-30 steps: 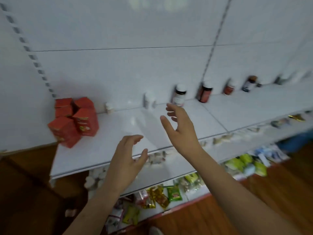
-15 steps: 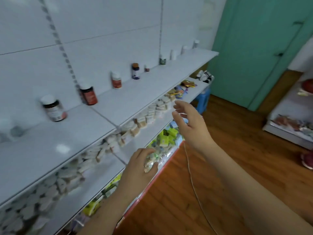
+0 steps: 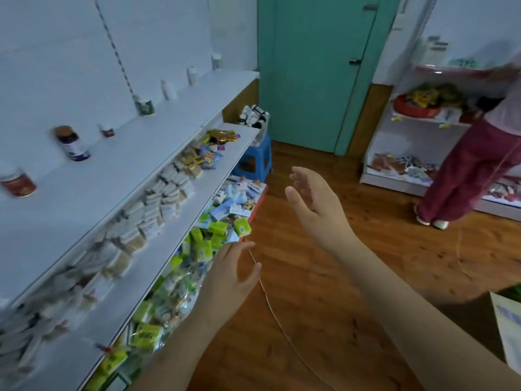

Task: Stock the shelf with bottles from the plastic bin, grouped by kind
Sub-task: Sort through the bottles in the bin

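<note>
Both hands, left hand and right hand, hang empty, bin well ahead.

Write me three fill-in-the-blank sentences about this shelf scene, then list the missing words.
1. Both the left hand and right hand hold ____.
2. The door at the end of the aisle is painted ____.
3. The bin of bottles sits on a ____ stool.

Missing words: nothing; green; blue

Teal door, wooden floor (glossy), white wall
</note>
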